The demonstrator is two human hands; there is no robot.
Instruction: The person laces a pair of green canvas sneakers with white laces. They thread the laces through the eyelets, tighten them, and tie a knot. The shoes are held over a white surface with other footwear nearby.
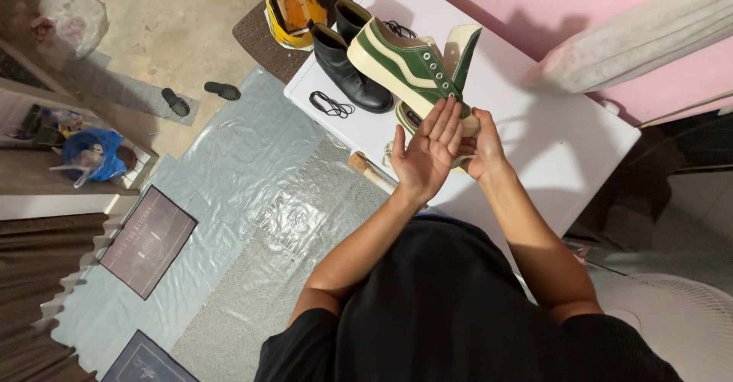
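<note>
A green sneaker [405, 65] with cream stripes and a thick cream sole is held tilted above the white table [565, 145], its tongue sticking up. My right hand [482, 147] grips the sneaker at its heel end from below. My left hand [427, 153] lies flat with fingers together against the sneaker's side near the heel. A second green sneaker [407, 114] peeks out beneath them on the table. Two black leather boots [347, 61] stand at the table's far left, with a coiled black lace [331, 105] beside them.
A wooden handle [369, 171] juts over the table's left edge. Grey plastic sheeting [229, 221] covers the floor, with dark framed boards [149, 241] on it. A yellow bag [289, 8], black sandals [200, 95] and a white fan [679, 328] stand around.
</note>
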